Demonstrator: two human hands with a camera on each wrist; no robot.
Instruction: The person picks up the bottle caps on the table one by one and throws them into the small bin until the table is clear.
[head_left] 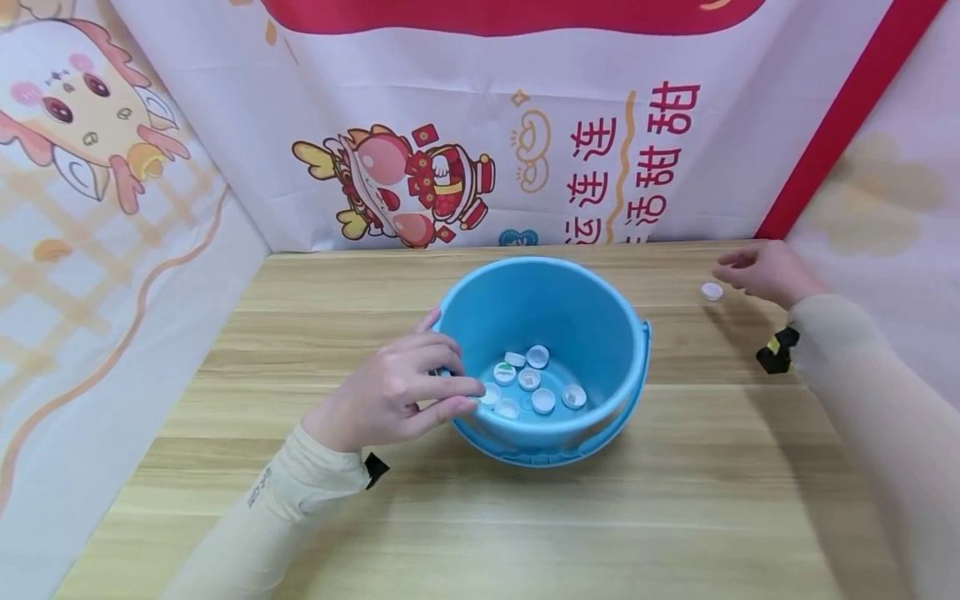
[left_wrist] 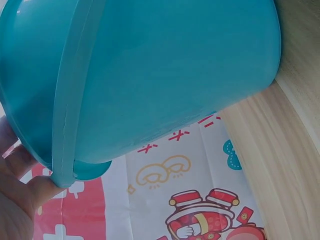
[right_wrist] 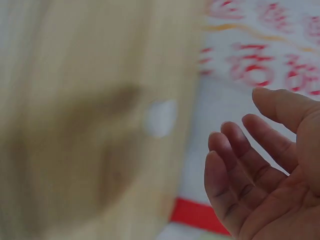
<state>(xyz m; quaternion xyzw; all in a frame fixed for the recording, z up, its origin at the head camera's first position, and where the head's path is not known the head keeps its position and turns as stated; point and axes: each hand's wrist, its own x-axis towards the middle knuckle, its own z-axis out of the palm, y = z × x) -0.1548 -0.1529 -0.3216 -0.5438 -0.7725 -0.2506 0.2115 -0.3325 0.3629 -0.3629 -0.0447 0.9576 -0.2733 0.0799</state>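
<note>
A light-blue bucket [head_left: 546, 429] stands on the table, with several white bottle caps [head_left: 543, 401] lying on its bottom. My left hand [head_left: 405, 387] grips the near-left part of the rim; in the left wrist view its thumb [left_wrist: 44, 189] lies outside by the handle [left_wrist: 70, 100]. Far to the right, one white bottle cap [head_left: 712, 292] rests on the wood. Just beside and above that cap is my right hand [head_left: 772, 272], its fingers [right_wrist: 250, 175] loosely bent with nothing held. The loose white cap [right_wrist: 161, 118] looks blurred in the right wrist view.
The wood-grain table [head_left: 360, 533] ends at a printed cloth wall [head_left: 465, 92] behind the bucket. Another cloth wall [head_left: 97, 275] rises along the left side, and one [head_left: 892, 183] along the right. Black bands [head_left: 778, 350] show at the wrists.
</note>
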